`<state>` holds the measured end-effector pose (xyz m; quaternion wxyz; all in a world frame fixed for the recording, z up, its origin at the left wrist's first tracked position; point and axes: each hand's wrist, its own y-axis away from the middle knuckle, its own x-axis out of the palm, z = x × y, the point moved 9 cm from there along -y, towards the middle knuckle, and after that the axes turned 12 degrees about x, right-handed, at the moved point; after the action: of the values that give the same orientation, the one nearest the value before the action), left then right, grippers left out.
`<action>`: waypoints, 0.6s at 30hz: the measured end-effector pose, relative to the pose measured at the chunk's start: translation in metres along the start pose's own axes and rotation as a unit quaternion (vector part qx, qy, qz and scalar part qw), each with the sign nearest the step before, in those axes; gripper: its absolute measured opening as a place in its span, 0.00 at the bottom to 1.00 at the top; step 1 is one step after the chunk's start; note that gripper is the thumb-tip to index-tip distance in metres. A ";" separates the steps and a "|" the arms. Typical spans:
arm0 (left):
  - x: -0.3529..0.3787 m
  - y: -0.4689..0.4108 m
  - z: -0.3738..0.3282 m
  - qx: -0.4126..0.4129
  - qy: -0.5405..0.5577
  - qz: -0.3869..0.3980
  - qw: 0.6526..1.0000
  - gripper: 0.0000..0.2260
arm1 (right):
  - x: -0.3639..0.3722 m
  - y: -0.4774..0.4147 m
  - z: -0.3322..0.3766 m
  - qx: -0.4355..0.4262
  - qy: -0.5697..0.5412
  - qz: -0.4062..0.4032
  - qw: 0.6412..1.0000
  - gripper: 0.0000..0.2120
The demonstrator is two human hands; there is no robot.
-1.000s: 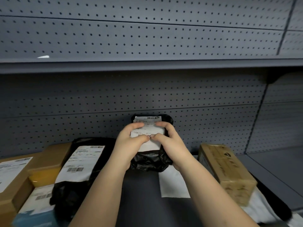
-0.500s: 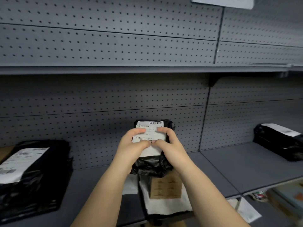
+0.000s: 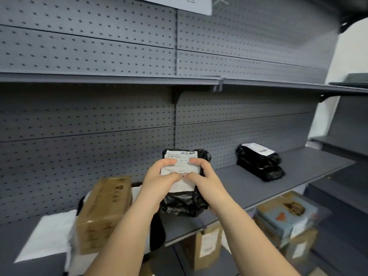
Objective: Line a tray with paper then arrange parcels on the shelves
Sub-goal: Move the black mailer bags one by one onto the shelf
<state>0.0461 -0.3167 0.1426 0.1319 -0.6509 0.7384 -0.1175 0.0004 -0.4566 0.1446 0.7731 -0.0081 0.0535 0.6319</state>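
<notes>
Grey steel shelves [image 3: 258, 188] run along a pegboard wall [image 3: 99, 120], with a second shelf level [image 3: 179, 79] above and a white wall at the far right. A white sheet [image 3: 179, 2] hangs at the top of the pegboard.

On the lower shelf, towards its right end, a black parcel [image 3: 260, 162] with a white label lies near the back wall. At the left end a brown box [image 3: 105, 212] sits on white paper [image 3: 47, 240] inside a dark tray [image 3: 159, 234]. Below the shelf's front edge stand a carton [image 3: 207, 246] with a label and a blue box [image 3: 284, 214], both blurred.

Both hands hold a black bag [image 3: 185, 202] upright above the shelf's front edge, between the brown box and the black parcel. The left hand [image 3: 159, 182] and right hand [image 3: 207, 182] each close their grip on its sides, thumbs meeting on its white label [image 3: 182, 158].

Since a second ago the view has swung right: the brown box now lies left of the hands, and the right bay with the black parcel has come into sight. The hold on the bag is unchanged.
</notes>
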 end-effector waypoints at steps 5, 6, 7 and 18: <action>0.087 -0.015 0.003 0.003 0.012 0.046 0.999 0.17 | -0.082 -0.014 -0.008 0.000 0.008 -0.061 0.998 0.16; 0.102 -0.018 0.004 -0.001 0.015 0.052 0.999 0.17 | -0.096 -0.016 -0.010 0.003 0.006 -0.072 0.997 0.16; 0.116 -0.022 0.006 -0.003 0.018 0.055 0.998 0.17 | -0.109 -0.020 -0.013 0.008 0.004 -0.084 0.996 0.16; 0.237 -0.085 0.041 -0.006 0.069 0.092 0.993 0.18 | -0.223 -0.085 -0.034 0.023 -0.008 -0.177 0.984 0.17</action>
<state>0.1114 -0.5627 0.1241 0.0870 -0.5713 0.8032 -0.1445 0.0373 -0.6943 0.1271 0.8732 0.0051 0.0597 0.4836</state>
